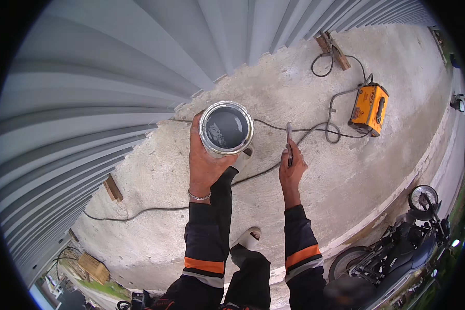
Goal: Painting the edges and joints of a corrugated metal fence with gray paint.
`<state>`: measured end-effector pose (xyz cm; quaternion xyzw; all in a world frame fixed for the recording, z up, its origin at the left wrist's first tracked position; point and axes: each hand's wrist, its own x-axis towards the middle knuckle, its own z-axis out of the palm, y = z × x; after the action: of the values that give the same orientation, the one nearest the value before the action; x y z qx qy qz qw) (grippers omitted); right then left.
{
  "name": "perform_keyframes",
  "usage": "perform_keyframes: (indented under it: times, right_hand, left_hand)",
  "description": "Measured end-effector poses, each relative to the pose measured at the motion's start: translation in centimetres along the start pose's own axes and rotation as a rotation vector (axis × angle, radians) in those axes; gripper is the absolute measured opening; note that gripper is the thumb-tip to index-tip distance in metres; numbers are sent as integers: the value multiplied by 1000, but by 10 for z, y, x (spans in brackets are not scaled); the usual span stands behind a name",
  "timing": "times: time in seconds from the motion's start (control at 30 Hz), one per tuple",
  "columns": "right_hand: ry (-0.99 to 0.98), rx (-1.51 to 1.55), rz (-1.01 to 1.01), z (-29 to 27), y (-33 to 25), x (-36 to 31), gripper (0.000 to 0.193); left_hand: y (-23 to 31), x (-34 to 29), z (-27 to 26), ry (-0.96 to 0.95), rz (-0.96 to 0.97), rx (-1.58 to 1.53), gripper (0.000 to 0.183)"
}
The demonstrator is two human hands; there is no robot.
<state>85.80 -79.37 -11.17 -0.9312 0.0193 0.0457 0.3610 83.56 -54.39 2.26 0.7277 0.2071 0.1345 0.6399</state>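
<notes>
My left hand [205, 168] is wrapped round the side of an open metal paint can [228, 152], fingers on its left and thumb below. Grey paint [227, 125] shows inside, with lighter streaks on its surface. The can is held up above the floor, mouth toward me. To the right, my right hand [293, 173] grips a slim paintbrush [289, 135] by its dark handle, its tip pointing away from me. Brush and can are apart. A ribbed grey metal sheet wall [113, 93] rises on the left and far side.
On the concrete floor [377, 170], an orange welding machine [369, 109] stands at the right with dark cables [331, 116] running across to my feet. Wood blocks [112, 188] lie along the wall. A motorcycle [398, 248] is parked at the lower right.
</notes>
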Motion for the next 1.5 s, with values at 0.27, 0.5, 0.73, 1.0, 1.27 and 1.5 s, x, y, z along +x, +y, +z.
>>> perform_keyframes:
  times: [0.27, 0.5, 0.73, 1.0, 1.27, 1.5]
  right_hand:
    - [-44, -107, 102, 125, -16, 133, 42]
    - [28, -133, 25, 184, -33, 253, 44]
    - [48, -198, 5, 194, -50, 285, 42]
    - [84, -267, 80, 212, -54, 260, 46]
    - [186, -164, 89, 217, -60, 247, 44]
    - [177, -174, 56, 207, -55, 285, 42]
  left_hand:
    - [-25, 68, 10, -74, 22, 221, 111]
    - [-32, 97, 18, -95, -44, 309, 110]
    - [-35, 108, 16, -98, -80, 341, 113]
    - [-37, 105, 19, -104, -89, 311, 112]
    - [-34, 106, 11, -98, -101, 335, 112]
    - [-35, 105, 26, -117, -42, 376, 111]
